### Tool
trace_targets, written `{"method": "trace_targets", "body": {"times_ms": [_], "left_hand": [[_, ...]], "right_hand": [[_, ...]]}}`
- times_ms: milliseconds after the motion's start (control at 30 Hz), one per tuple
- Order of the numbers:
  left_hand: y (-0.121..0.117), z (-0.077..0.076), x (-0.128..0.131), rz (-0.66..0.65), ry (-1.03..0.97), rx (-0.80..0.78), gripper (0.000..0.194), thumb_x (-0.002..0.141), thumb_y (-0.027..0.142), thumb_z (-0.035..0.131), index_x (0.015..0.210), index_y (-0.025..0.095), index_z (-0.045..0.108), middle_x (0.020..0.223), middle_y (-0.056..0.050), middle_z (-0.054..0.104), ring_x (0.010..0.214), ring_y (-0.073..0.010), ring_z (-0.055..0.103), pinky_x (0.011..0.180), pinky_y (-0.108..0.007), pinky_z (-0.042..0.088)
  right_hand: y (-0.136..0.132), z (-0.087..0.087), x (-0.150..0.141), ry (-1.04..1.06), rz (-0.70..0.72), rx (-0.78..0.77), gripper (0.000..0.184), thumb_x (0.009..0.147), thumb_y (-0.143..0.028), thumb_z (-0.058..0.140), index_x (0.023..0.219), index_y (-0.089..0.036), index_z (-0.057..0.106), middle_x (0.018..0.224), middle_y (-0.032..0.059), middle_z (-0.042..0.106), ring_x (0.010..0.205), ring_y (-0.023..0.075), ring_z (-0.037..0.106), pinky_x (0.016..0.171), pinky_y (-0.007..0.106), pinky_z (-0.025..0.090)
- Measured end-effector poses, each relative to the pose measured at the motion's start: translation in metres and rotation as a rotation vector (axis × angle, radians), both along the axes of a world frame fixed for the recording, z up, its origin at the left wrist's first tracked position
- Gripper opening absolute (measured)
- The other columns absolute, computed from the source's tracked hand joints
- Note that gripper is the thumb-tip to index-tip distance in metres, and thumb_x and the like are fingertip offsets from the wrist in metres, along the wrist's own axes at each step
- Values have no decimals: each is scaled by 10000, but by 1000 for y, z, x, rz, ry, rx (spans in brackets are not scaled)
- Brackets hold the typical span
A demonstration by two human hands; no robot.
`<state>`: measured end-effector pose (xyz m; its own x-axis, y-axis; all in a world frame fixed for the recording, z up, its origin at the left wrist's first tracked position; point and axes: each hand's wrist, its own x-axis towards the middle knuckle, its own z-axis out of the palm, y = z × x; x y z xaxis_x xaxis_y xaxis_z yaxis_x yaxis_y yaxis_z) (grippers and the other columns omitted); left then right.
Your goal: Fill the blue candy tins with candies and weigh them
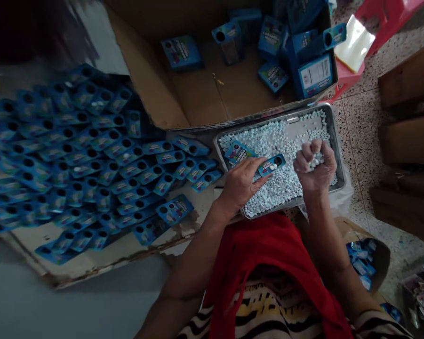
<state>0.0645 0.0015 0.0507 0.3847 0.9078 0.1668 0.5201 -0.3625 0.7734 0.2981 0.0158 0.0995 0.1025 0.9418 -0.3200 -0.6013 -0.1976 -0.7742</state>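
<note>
My left hand (240,184) grips a small blue candy box (271,165) by its sides, its top with a round dark hole turned up. A few white candies lie on that box's top beside the hole. My right hand (316,165) is curled, palm up, around a handful of small white candies (317,161). Both hands are over a metal tray (340,162) spread with pale white and bluish candies (275,190). Another blue box (238,151) lies on the candies, just beyond my left fingers.
Many blue boxes (127,160) with round holes stand packed on the table (127,247) at left. Behind the tray, a large cardboard box (201,101) holds several blue boxes. A pink plastic chair (377,28) and stacked brown cartons (409,136) are at right.
</note>
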Motion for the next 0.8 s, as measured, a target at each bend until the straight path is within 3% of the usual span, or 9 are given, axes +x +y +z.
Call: {"method": "trace_targets", "body": {"times_ms": [133,267,367,467,567,667,733,800], "left_hand": [[-14,-8,10,-55,16,4,408,1068,447,764,1422,251,712,1271,-94,822,1191,-285,809,1064,-407,670],[-22,-16,14,-63,30,-36,415,1054,421,788,1423,249,707,1270,-100,817,1199,-289,803,1070,-410,663],[-26,-23,18,-56,48,-30,419,1063,426,773,1433,243,700,1271,-102,816,1194,-285,800,1077,-408,657],[-34,-30,20,-43,103,29,420,1082,377,739,1468,221,688,1294,-129,811,1199,-301,794,1078,-421,650],[-44,-39,17,-31,161,16,409,1085,309,711,1482,211,695,1330,-155,802,1248,-326,779,1131,-453,625],[-54,-55,7,123,136,-86,393,1067,340,748,1436,207,719,1308,-149,809,1249,-314,779,1139,-439,626],[-58,-66,0,241,73,-142,372,1057,347,773,1399,209,731,1329,-142,809,1262,-293,779,1141,-419,632],[-61,-75,-3,277,-12,-179,351,1050,321,786,1384,220,740,1363,-132,805,1291,-274,776,1160,-407,628]], "right_hand": [[-1,-2,-22,-123,-70,65,520,974,-641,728,714,-290,447,647,-44,326,586,173,422,617,355,510],[-7,-14,-37,-237,-95,84,575,939,-695,768,672,-281,473,668,-19,409,672,190,508,742,381,542],[-6,-35,-30,-240,-174,-59,630,952,-760,739,677,-279,440,641,-40,385,590,162,429,629,341,486],[-6,-67,-7,-89,-228,-272,655,954,-782,722,706,-280,382,581,-85,301,497,134,306,497,294,384],[-16,-97,14,-73,-220,-476,630,904,-737,783,722,-274,396,579,-87,384,513,123,392,513,260,410],[-40,-108,26,-413,-142,-559,516,821,-716,815,833,-258,578,762,-34,621,704,150,596,671,269,512],[-56,-106,33,-776,65,-506,497,810,-699,807,970,-239,704,972,29,737,877,201,669,795,321,556],[-65,-99,42,-1138,343,-434,463,864,-618,786,1098,-218,786,1168,106,778,971,260,699,887,396,570]]}}
